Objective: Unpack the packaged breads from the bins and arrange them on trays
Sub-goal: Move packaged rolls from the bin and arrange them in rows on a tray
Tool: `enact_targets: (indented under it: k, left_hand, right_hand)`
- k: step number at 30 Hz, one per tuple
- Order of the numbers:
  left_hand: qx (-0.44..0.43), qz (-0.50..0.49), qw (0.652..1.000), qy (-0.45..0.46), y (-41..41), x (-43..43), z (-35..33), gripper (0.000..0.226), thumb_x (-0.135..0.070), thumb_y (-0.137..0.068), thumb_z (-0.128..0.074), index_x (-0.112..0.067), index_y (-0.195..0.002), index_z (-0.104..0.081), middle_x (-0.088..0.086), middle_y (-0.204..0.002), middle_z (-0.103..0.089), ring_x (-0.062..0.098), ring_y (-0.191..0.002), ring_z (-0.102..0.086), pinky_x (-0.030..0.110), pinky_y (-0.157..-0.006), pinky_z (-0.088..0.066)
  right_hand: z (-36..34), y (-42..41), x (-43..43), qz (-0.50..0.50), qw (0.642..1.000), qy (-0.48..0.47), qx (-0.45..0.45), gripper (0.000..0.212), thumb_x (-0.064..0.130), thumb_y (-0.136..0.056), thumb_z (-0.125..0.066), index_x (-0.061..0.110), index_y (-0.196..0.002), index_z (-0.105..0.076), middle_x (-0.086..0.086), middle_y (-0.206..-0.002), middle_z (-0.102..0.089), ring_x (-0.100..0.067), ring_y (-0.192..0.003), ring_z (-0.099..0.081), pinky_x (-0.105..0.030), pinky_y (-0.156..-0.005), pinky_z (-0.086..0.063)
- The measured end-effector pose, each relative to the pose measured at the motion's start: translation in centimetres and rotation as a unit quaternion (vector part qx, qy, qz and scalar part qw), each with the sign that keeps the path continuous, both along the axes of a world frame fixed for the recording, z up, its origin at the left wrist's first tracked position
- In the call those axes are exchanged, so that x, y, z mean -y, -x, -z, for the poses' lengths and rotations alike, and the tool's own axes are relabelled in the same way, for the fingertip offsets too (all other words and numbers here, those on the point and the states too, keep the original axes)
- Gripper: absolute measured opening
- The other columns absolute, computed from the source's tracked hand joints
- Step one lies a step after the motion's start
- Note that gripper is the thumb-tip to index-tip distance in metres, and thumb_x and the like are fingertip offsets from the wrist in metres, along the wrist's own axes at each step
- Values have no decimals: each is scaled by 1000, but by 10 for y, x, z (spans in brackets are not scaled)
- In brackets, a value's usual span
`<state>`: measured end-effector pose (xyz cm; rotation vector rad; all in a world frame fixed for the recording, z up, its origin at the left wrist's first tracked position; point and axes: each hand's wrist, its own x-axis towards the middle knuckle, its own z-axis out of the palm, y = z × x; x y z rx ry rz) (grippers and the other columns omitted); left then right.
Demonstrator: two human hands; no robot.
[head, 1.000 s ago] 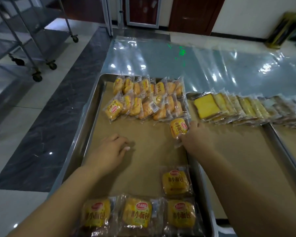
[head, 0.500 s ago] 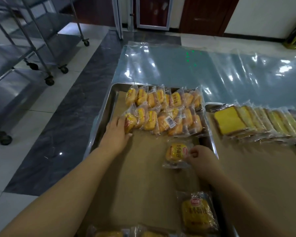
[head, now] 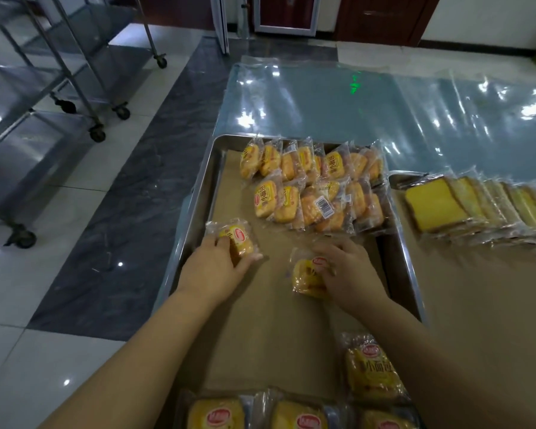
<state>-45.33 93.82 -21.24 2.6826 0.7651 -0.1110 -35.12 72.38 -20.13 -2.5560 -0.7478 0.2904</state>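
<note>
A steel tray lined with brown paper holds two leaning rows of small yellow packaged breads at its far end. My left hand grips one wrapped bread near the tray's left rim. My right hand holds another wrapped bread in the middle of the tray. More packaged breads lie flat at the near end, one on the right and several along the bottom edge.
A second paper-lined tray on the right carries a row of wrapped cake slices. Clear plastic sheeting covers the table beyond. Wheeled steel racks stand on the tiled floor to the left.
My left hand pulled a bread off the second row and drew it toward the tray's left rim. My right hand brought its bread nearer and more to the tray's middle.
</note>
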Motion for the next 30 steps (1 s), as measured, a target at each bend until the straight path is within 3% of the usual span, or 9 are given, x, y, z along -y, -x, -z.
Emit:
enact_targets:
  k: [3, 7, 11, 14, 17, 21, 25, 30]
  left_hand:
    - [-5, 19, 1000, -18, 4, 7, -4, 63, -64, -86, -37, -13, -121, -53, 9, -116, -56, 24, -98, -55, 36, -78, -49]
    - [53, 83, 993, -71, 5, 4, -9, 52, -44, -87, -55, -19, -132, -46, 6, -128, -43, 26, -119, -34, 38, -96, -40]
    - [22, 173, 984, -27, 7, 3, -7, 46, -36, -96, -42, -25, -141, -35, -1, -146, -32, 23, -130, -31, 37, -102, -35]
    - [-14, 139, 988, -58, 15, 6, -6, 48, -44, -96, -37, -25, -140, -35, 1, -141, -39, 25, -124, -38, 38, -94, -42]
    - [-30, 100, 990, -99, 27, 12, -7, 56, -52, -92, -39, -19, -136, -39, 7, -132, -44, 26, -120, -38, 38, -92, -42]
    - [-11, 95, 992, -77, 49, 18, -2, 60, -50, -91, -44, -9, -134, -41, 8, -138, -35, 25, -126, -31, 36, -101, -38]
    - [7, 90, 996, -29, 73, 24, 0, 55, -49, -92, -43, -13, -134, -41, 3, -134, -40, 21, -121, -43, 35, -98, -42]
    - [10, 82, 996, -35, 100, 36, 4, 55, -53, -91, -40, -20, -134, -41, 3, -134, -39, 20, -117, -46, 34, -89, -48]
  right_hand:
    - [4, 6, 0, -50, 998, 24, 8, 39, 18, -88, -59, 24, -127, -58, -1, -131, -50, -23, -121, -40, -36, -100, -36]
    - [5, 12, 4, -45, 998, 38, -17, 45, 20, -92, -53, 30, -135, -48, -3, -145, -34, -25, -134, -26, -39, -105, -31]
    - [10, 24, -1, -104, 985, 129, -43, 50, 24, -99, -37, 28, -147, -23, -4, -155, -15, -30, -143, -5, -42, -111, -22]
    - [14, 33, -9, -126, 976, 164, -61, 58, 16, -99, -34, 28, -150, -9, -3, -158, 2, -30, -144, 6, -44, -113, -18]
    - [15, 40, -16, -125, 975, 168, -71, 55, 21, -101, -29, 27, -150, -4, -2, -158, 8, -27, -145, 6, -42, -113, -15]
    - [15, 53, -19, -136, 974, 169, -74, 54, 30, -102, -28, 26, -150, -4, -5, -158, 9, -29, -144, 7, -43, -114, -14]
    - [13, 75, -11, -143, 976, 161, -44, 55, 34, -100, -33, 24, -149, -10, -11, -154, -2, -35, -141, -8, -44, -110, -25]
    - [10, 102, 0, -125, 980, 153, -36, 56, 39, -97, -39, 26, -147, -16, -10, -142, -16, -28, -130, -26, -42, -101, -36]
